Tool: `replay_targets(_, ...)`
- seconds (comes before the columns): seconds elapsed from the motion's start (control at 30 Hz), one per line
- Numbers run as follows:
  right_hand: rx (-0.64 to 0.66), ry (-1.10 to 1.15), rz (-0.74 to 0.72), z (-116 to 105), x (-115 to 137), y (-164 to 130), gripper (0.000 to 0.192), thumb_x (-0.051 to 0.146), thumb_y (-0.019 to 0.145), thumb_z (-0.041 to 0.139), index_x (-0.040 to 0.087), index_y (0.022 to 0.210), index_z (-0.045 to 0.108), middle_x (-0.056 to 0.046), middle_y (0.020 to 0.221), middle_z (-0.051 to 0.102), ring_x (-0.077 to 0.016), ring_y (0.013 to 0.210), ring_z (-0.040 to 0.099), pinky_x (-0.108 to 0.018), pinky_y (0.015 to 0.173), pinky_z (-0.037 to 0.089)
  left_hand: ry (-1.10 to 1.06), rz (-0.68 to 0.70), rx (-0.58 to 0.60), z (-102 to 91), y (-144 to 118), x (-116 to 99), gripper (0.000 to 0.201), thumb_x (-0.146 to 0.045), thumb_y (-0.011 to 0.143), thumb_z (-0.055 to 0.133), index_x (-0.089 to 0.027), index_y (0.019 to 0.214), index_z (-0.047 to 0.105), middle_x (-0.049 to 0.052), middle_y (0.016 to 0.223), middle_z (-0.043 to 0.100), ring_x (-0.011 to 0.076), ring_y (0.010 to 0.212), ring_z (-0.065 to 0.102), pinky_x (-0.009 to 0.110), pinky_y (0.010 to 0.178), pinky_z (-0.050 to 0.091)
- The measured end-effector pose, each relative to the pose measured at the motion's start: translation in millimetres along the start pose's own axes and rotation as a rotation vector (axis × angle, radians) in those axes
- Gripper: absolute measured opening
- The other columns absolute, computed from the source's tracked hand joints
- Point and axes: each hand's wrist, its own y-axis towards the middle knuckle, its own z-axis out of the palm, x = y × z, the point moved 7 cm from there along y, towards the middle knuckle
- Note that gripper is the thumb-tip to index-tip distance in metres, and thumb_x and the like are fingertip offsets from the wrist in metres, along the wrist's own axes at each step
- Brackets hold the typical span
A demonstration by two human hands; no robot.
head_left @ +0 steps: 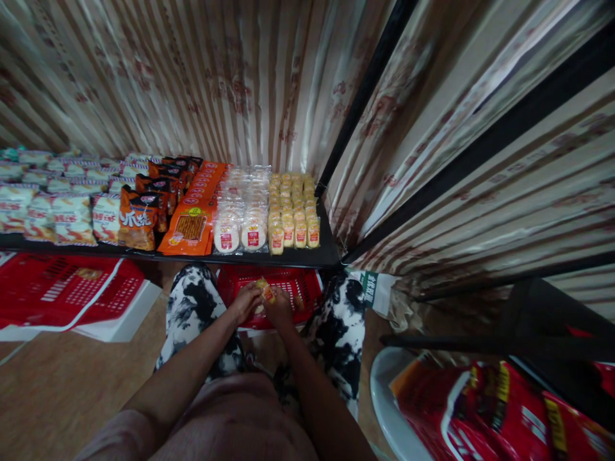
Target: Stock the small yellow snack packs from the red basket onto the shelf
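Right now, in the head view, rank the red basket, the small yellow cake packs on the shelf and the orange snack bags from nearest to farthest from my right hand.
1. Red basket: directly under the right hand, between the knees.
2. Yellow cake packs: on the shelf's right end, just above the hand.
3. Orange snack bags: farther left on the shelf.

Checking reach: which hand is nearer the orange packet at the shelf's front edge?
Left. The left hand lies almost below the orange packet; the right hand is farther right.
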Motion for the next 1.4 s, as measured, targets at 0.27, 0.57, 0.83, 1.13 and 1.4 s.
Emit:
replay_targets(0.27, -0.062, 0.0, 0.021, -7, 3, -2, 0.025, 0.026, 0.071, 0.057, 0.019, 0.094, 0.059, -0.01, 0.089, 0.059, -0.023, 0.084, 0.055, -0.035, 0.075, 0.047, 0.024, 0.018, 0.027, 12.1, -11, -9, 0.02, -0.004, 0.06, 0.06, -0.015, 0.077, 0.062, 0.0, 0.066, 0.063, 0.0085, 0.056, 0.057, 0.016, 0.053, 0.043)
replay_targets(0.57, -0.127, 0.06, 0.023, -27, 5, -5, 0.029, 0.029, 0.069, 0.057, 0.016, 0.095, 0.06, -0.008, 0.086, 0.061, -0.0227, 0.086, 0.055, -0.035, 0.078, 0.045, -0.032, -0.011, -0.011, 14.2, -16, -14, 0.022, -0.008, 0.065, 0.057, -0.016, 0.085, 0.064, 0.004, 0.084, 0.067, 0.0143, 0.077, 0.061, 0.024, 0.069, 0.049)
replay_targets(0.83, -0.154, 0.238, 0.102, -41, -5, -12, 0.034, 0.033, 0.068, 0.055, 0.017, 0.098, 0.058, -0.008, 0.093, 0.061, -0.0188, 0.081, 0.058, -0.032, 0.077, 0.048, -0.038, -0.036, 0.015, 30.5, -27, -20, 0.023, -0.009, 0.065, 0.057, -0.017, 0.086, 0.063, 0.006, 0.094, 0.065, 0.0153, 0.081, 0.06, 0.029, 0.076, 0.048)
replay_targets(1.13, -0.192, 0.268, 0.077, -72, 0, -15, 0.036, 0.036, 0.068, 0.058, 0.018, 0.1, 0.058, -0.008, 0.094, 0.06, -0.0194, 0.084, 0.059, -0.034, 0.081, 0.048, -0.03, 0.031, 0.126, 57.1, -45, -32, 0.028, -0.012, 0.063, 0.06, -0.016, 0.09, 0.063, 0.007, 0.1, 0.063, 0.0153, 0.081, 0.059, 0.03, 0.079, 0.046)
replay_targets(1.4, -0.236, 0.268, -0.016, -102, 15, -17, 0.037, 0.036, 0.072, 0.057, 0.018, 0.104, 0.058, -0.01, 0.103, 0.059, -0.0191, 0.084, 0.059, -0.035, 0.078, 0.05, -0.028, 0.087, 0.191, 81.8, -54, -41, 0.03, -0.01, 0.061, 0.061, -0.016, 0.09, 0.063, 0.007, 0.104, 0.063, 0.019, 0.094, 0.059, 0.034, 0.089, 0.041)
